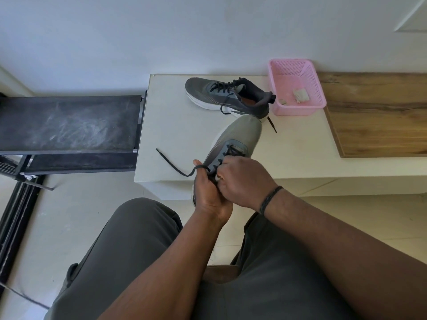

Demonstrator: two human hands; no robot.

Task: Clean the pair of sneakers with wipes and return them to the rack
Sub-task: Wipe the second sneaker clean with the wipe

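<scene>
Left hand (209,192) gripping near sneaker (233,144), lace (172,163) looped over its finger; right hand (240,179) pinching laces at tongue. Toe on white bench (175,125). Second sneaker (228,97) behind, beside pink basket (298,109).

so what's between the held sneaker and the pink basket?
Head view: the other sneaker's heel end and a loose lace tip on the white bench; otherwise bare.

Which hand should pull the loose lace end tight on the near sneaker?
Left. The left hand already has the lace looped over a finger, its free end trailing to that side. The right hand grips the laces on the near sneaker, steadying it.
</scene>
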